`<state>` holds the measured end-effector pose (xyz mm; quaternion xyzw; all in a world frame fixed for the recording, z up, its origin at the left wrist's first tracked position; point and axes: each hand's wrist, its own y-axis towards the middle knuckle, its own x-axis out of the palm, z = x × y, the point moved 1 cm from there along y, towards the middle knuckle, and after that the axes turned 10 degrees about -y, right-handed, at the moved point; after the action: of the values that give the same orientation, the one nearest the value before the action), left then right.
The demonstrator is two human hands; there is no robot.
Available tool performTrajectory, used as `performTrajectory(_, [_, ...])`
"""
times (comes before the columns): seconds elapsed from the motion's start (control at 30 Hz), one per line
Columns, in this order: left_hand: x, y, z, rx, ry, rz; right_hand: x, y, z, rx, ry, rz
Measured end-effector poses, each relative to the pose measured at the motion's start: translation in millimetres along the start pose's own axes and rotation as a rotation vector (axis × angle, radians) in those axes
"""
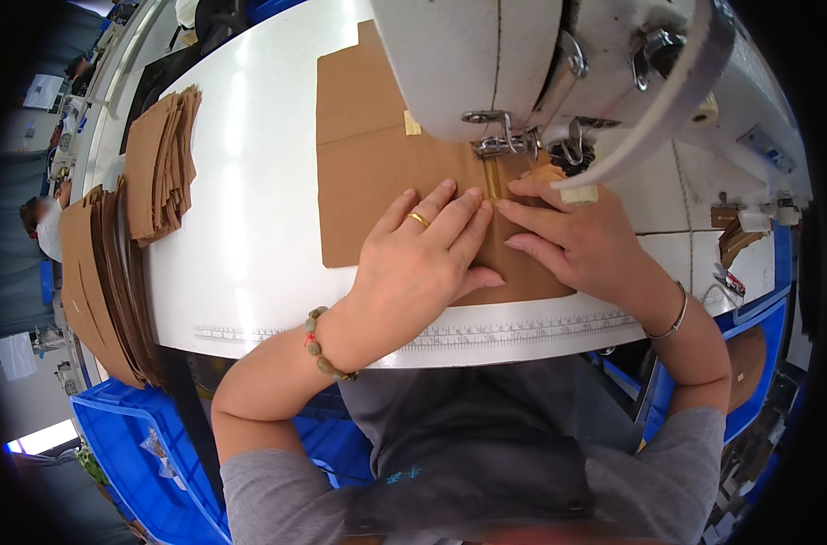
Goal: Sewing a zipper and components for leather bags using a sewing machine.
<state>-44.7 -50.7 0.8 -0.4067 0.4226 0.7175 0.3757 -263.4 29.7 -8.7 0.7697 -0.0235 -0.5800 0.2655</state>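
Observation:
A brown flat panel (364,204) lies on the white sewing table, partly under the sewing machine head (459,68). Along it runs a zipper with gold-coloured teeth (492,179), one end of it beneath the presser foot (509,145). My left hand (418,250) rests flat on the panel just left of the zipper, fingers stretched out. To the zipper's right, my right hand (586,241) presses its extended fingertips onto the panel, thumb apart. A small pale yellow tab (413,123) shows on the panel's upper part. The needle tip cannot be made out.
Two stacks of brown pieces, one on the table (159,173) and one at its left edge (105,282), stand at left. A printed ruler strip (341,337) follows the table's front edge. Blue bins (141,454) flank me; small snips (729,281) lie at right. Another person (46,222) sits far left.

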Motion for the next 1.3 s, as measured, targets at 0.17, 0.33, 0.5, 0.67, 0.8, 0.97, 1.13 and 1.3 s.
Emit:
performTrajectory(0.17, [1, 7, -9, 0.012, 0.013, 0.013, 1, 1, 2, 0.022, -0.041, -0.04])
performTrajectory(0.33, [3, 16, -19, 0.01, -0.007, 0.043, 7, 4, 6, 0.058, -0.058, -0.027])
performTrajectory(0.5, [4, 17, -21, -0.001, 0.009, 0.052, 7, 5, 8, 0.06, -0.051, -0.005])
performTrajectory(0.67, [6, 14, -17, -0.012, 0.049, 0.061, 1, -1, 14, 0.254, 0.274, -0.109])
performTrajectory(0.8, [6, 12, -15, -0.028, 0.026, 0.04, 0, -1, 32, 0.512, 1.204, -0.033])
performTrajectory(0.97, [5, 12, -14, -0.039, 0.022, 0.046, -2, -5, 24, 0.391, 0.605, -0.085])
performTrajectory(1.13, [4, 13, -14, -0.04, 0.008, 0.043, 4, 0, 4, 0.074, -0.062, -0.09])
performTrajectory(1.3, [5, 18, -18, -0.03, 0.011, 0.068, 7, 5, 7, 0.112, -0.003, -0.031])
